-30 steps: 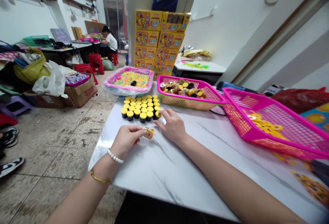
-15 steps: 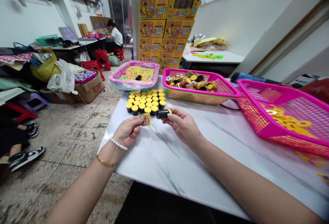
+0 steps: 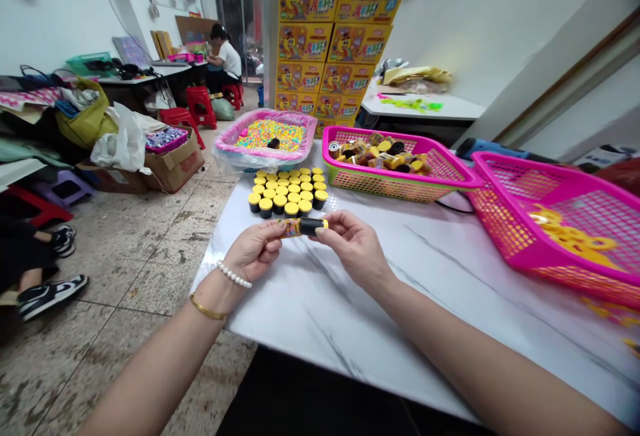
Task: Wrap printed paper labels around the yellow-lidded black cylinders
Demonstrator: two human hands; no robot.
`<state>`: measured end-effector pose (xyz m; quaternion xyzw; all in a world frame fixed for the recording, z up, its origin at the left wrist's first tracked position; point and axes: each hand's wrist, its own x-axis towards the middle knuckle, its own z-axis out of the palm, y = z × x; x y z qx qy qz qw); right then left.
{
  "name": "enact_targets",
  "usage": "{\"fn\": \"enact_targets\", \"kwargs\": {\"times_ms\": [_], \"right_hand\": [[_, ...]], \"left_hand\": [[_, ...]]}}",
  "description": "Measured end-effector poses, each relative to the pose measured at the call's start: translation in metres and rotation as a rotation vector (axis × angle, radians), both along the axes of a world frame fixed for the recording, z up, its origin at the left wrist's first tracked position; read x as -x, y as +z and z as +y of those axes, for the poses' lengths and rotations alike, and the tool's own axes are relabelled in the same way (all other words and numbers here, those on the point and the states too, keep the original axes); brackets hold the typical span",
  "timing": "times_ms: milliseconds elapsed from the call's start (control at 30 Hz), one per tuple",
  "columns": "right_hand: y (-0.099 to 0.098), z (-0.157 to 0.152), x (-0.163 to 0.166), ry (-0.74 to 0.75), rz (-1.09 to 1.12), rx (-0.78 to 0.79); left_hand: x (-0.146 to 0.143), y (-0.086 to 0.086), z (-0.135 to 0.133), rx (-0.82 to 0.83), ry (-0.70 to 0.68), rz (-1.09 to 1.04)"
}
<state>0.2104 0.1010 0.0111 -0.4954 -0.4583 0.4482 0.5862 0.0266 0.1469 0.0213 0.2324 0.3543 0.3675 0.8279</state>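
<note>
My left hand point(image 3: 257, 248), with a pearl bracelet and a gold bangle at the wrist, pinches a printed yellow wrapper point(image 3: 291, 227). In my right hand point(image 3: 353, 239) is a small black cup point(image 3: 311, 225) lying on its side, its yellow lid toward my fingers. The wrapper meets the black end of the cup; whether it goes around the cup or only lies against it I cannot tell. Just beyond both hands, several black cups with yellow lids point(image 3: 281, 191) stand upright in rows on the white table point(image 3: 310, 309).
Behind the rows sits a pink-lined tub point(image 3: 231, 131) of colourful beads. A pink basket point(image 3: 400, 186) of wrapped cups stands right of it, and another pink basket point(image 3: 500, 223) holds yellow rings. Yellow printed boxes point(image 3: 305, 43) are stacked behind. A person point(image 3: 227, 59) sits far back.
My hands have come together, bringing the wrapper and the cup into contact end to end. The view has shifted slightly.
</note>
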Motion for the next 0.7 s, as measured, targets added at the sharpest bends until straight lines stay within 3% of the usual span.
{"fn": "enact_targets", "kwargs": {"times_ms": [300,567,700], "right_hand": [[0.008,-0.011,-0.001,-0.028,-0.226,-0.140],[0.005,0.002,-0.007,0.085,0.070,0.063],[0.006,0.001,-0.004,0.105,0.038,0.080]], "left_hand": [[0.000,-0.001,0.000,0.005,0.008,0.007],[-0.002,0.001,-0.001,0.004,-0.017,0.011],[-0.002,0.001,-0.001,-0.008,-0.025,-0.003]]}}
